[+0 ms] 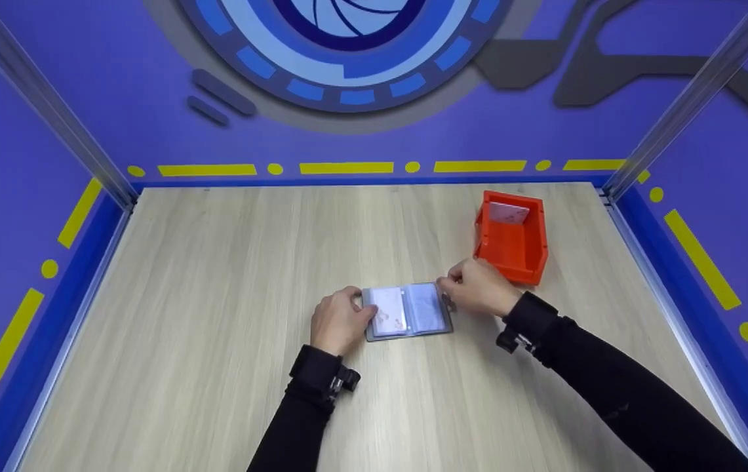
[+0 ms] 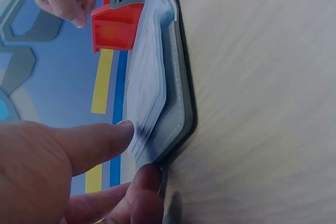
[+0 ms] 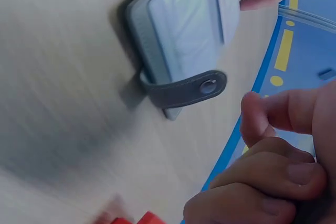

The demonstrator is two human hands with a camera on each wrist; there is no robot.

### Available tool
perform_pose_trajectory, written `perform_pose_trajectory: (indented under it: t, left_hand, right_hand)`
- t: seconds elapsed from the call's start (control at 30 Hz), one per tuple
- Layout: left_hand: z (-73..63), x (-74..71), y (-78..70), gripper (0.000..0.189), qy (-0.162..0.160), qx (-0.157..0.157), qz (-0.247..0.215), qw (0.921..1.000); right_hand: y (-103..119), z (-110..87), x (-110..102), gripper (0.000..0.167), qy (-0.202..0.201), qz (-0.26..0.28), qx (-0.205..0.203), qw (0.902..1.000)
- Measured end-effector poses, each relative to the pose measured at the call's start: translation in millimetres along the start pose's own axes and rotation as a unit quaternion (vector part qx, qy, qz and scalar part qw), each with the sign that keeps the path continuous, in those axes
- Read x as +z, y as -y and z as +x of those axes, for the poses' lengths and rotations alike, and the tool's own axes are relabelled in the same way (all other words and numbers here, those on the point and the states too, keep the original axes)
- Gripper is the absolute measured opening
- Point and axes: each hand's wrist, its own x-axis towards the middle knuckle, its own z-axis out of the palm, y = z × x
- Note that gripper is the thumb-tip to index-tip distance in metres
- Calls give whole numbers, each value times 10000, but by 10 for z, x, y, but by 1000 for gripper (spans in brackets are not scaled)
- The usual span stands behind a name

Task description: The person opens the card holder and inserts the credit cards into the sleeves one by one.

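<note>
A small grey card holder [image 1: 448, 324] lies spread on the table, with clear sleeves inside. Its left sleeve holds a white card with pinkish marks [image 1: 388, 311]; the right sleeve [image 1: 426, 308] looks bluish and clear. My left hand [image 1: 341, 321] pinches the holder's left edge, thumb over the sleeves and fingers at the cover's edge. By the right edge, my right hand [image 1: 478, 287] has its fingers curled, with nothing visible in them. In the right wrist view, a strap with a snap button [image 3: 184, 92] stands up from the cover, apart from those fingers [image 3: 262, 166].
A red bin [image 1: 536, 246] stands at the right rear, just beyond my right hand. Inside it, a pinkish card [image 1: 509, 212] leans against the far wall. Blue printed panels [image 1: 111, 85] enclose the wooden table [image 1: 216, 262] at the back and sides.
</note>
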Motion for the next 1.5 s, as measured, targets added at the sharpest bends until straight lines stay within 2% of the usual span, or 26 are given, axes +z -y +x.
perform_pose_trajectory:
  t: [0.23, 0.47, 0.73, 1.23, 1.5]
  left_hand:
    - [7, 4, 11, 49, 4, -15, -40, 10000]
    - [7, 10, 9, 51, 28, -31, -65, 10000]
    - [-1, 3, 2, 52, 22, -160, -61, 9999]
    - [0, 8, -3, 51, 7, -173, -40, 9998]
    - [2, 13, 5, 51, 34, -176, -118, 9998]
  right_hand:
    - [-102, 49, 78, 48, 165, -274, 265, 9991]
    - [-140, 79, 154, 44, 362, -385, 409, 9978]
    - [-104, 50, 112, 40, 371, -389, 407, 9977]
    - [-85, -69, 95, 36, 331, -663, -172, 9971]
    - [-64, -77, 112, 30, 450, -755, -109, 9961]
